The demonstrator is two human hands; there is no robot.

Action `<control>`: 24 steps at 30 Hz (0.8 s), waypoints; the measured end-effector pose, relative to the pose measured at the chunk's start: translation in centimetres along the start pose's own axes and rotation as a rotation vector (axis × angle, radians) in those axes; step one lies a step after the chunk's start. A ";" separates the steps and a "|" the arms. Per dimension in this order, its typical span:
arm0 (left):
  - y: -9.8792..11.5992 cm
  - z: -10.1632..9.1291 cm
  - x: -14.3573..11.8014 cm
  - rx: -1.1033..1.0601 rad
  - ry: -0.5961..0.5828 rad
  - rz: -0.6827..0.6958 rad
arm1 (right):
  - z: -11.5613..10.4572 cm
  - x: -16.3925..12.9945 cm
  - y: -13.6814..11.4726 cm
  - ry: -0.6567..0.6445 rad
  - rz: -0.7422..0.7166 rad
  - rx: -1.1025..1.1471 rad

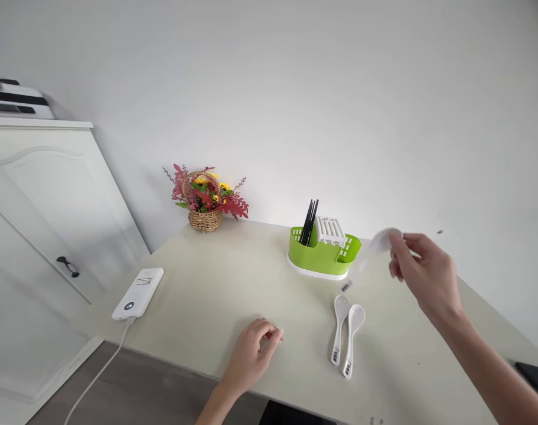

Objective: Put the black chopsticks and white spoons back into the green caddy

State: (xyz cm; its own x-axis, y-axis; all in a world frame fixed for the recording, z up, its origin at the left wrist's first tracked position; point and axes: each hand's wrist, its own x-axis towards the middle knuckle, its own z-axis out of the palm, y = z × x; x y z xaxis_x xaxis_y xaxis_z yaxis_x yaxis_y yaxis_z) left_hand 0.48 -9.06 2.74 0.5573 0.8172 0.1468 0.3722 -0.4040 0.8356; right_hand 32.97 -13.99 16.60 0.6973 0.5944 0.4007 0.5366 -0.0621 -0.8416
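My right hand [421, 268] pinches a white spoon [377, 245] by its bowl end, up in the air to the right of the green utensil holder [317, 257]. The spoon is blurred, its labelled handle pointing down and left. Two more white spoons [352, 339] lie side by side on the table below it, bowls away from me, labels on their handles. Black chopsticks [310, 223] stand in the holder's left compartment, and a white slotted rack [329, 230] sits over its middle. My left hand [254, 353] rests on the table, fingers loosely curled, touching no object.
A wicker basket of artificial flowers [205, 219] stands against the wall at the back left. Near the table's left edge lies a white power bank [138, 294] with a cable [100, 372] trailing down. Beyond it is a white cabinet [38, 236]. A dark object [534, 381] lies far right.
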 end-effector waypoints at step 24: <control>-0.4 0.5 -0.4 0.034 0.028 0.012 | 13.2 2.2 1.6 -0.229 -0.729 -0.727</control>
State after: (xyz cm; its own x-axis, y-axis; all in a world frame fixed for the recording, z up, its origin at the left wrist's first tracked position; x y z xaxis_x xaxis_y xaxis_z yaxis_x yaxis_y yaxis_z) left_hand 0.46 -9.43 2.07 0.5408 0.8235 0.1716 0.3912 -0.4268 0.8154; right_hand 29.12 -2.22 11.35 0.0259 0.8141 0.5802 0.9984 -0.0497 0.0252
